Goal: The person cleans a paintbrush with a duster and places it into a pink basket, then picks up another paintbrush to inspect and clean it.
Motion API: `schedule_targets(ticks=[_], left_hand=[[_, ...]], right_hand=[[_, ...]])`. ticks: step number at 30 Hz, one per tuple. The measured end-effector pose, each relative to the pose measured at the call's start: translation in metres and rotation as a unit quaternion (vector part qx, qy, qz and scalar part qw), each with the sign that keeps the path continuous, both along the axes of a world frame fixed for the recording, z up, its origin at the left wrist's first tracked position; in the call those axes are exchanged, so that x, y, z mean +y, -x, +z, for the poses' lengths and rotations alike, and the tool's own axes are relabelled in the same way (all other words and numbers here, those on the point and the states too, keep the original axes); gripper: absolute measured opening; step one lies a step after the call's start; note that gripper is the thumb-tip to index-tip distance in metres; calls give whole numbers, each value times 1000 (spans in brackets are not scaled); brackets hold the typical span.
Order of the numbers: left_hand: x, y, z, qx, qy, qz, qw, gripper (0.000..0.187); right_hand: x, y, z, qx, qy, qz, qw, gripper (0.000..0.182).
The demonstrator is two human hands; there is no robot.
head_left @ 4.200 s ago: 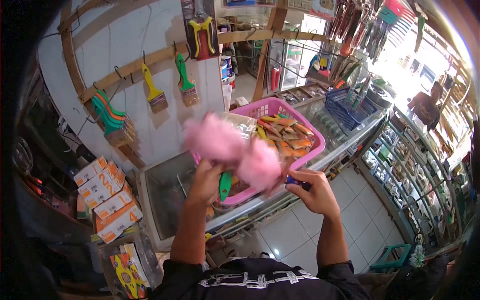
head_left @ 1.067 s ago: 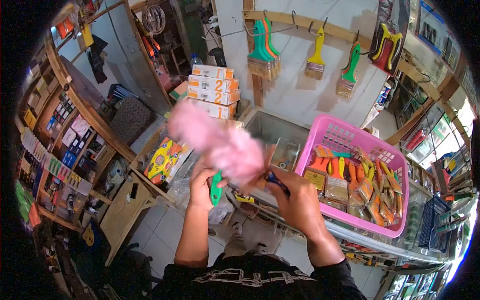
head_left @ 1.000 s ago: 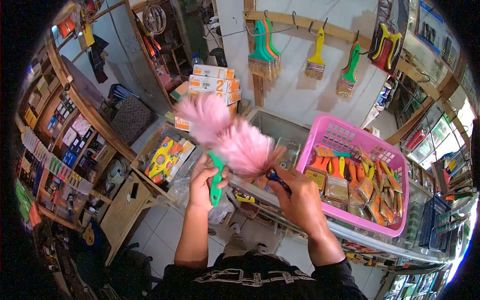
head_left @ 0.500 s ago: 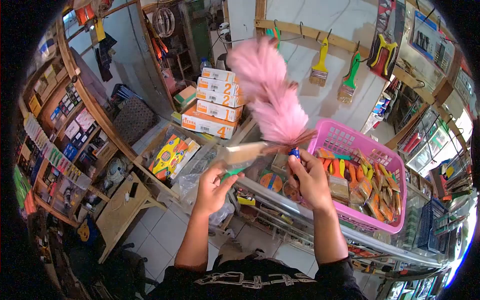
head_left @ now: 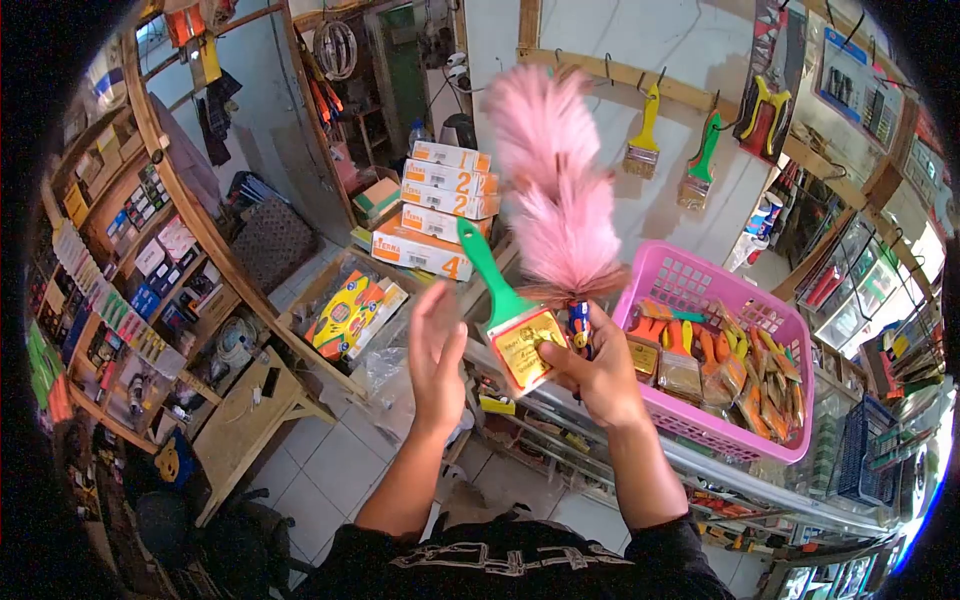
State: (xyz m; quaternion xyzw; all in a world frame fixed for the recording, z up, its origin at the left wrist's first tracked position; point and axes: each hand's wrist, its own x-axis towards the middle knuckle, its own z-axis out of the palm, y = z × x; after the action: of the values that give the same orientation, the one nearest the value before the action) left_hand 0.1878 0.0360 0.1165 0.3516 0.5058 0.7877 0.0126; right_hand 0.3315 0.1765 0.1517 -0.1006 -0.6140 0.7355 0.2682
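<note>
My right hand (head_left: 605, 375) is closed around the handle of a pink feather duster (head_left: 565, 225), whose feathers point up. Its thumb also presses on the gold label of a green-handled paintbrush (head_left: 525, 345), the handle tilted up to the left. Just left of the brush, my left hand (head_left: 437, 360) has its fingers apart, slightly blurred, and holds nothing. Beside my right hand stands a pink basket (head_left: 735, 268) with several packed brushes (head_left: 715, 365) in it.
Stacked white and orange boxes (head_left: 437, 215) stand beyond my left hand. Yellow and green brushes (head_left: 643, 135) hang from hooks on the wall. A glass counter edge (head_left: 590, 420) runs below my hands. A wooden bench (head_left: 240, 410) is at the lower left.
The green-handled brush has passed from my left hand to my right and now shows its gold label, handle up. My left hand has opened. The duster has swung slightly right and more upright.
</note>
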Motion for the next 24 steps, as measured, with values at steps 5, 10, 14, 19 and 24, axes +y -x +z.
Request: schedule_targets(ticks=[5,10,14,19,24], left_hand=[[-6,-19,2,-200,7,-262,944,69],[-7,7,-9,-251,-85,-205,942,57],[-14,19,-8,-280,-133,-202,929,46],[-12,8,-13,-344,-176,-217,896,48],[-9,25,-37,-284,-194,-357,868,50]], right_hand=[[-15,6,-9,-12,-267,-124,956,35],[-24,-27,-6,-42,-464,-127,876,36],[-25,-45,-10,-149,-420,-139,884,33],[-28,-54,-13,-102,-425,-104,893,34],[-30,-61,-10,-128,-439,-106,883,33]])
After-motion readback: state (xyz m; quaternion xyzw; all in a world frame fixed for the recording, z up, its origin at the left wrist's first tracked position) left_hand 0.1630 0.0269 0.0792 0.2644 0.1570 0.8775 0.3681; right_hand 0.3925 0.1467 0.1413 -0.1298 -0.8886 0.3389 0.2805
